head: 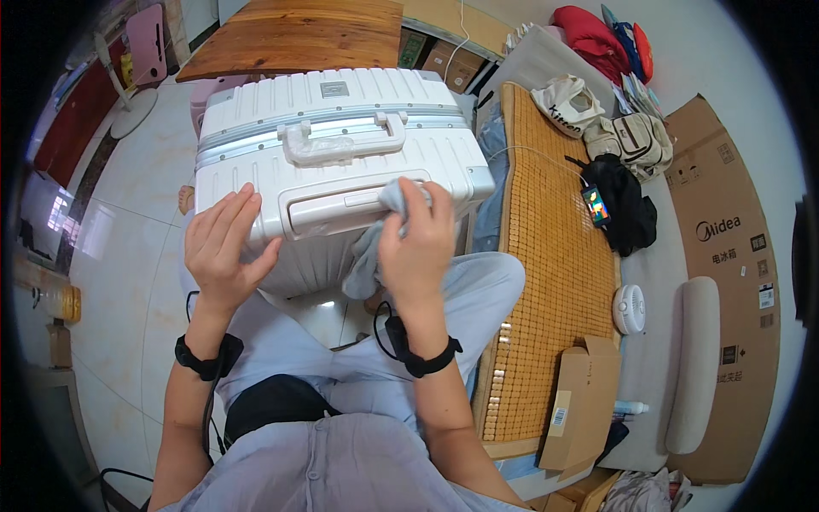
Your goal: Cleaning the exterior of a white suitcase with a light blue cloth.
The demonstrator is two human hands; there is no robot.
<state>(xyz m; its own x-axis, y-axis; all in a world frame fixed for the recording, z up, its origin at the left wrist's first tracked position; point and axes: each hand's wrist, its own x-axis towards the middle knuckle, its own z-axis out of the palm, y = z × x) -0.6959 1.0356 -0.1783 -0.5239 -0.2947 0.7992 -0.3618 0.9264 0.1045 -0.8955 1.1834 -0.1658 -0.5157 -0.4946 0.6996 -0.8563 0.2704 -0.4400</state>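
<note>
A white hard-shell suitcase (256, 137) lies before me on a fabric-covered support, its aluminium frame band running across it. The carry handle (342, 148), partly wrapped in clear plastic film, faces up. My left hand (224, 240) rests flat on the suitcase's near left corner, fingers apart, gripping nothing. In my right hand (419, 237) is a grey-blue cloth (366, 256), pinched between thumb and fingers. It touches the right end of the recessed telescopic pull handle (333, 208), and its loose part hangs below the suitcase edge.
A wooden table (307, 35) stands behind the suitcase. On my right is a sofa with a bamboo mat (556, 256), bearing a cardboard box (579, 409), a small white fan (629, 309) and a lit phone (596, 205). A white stand base (134, 113) sits on the left floor.
</note>
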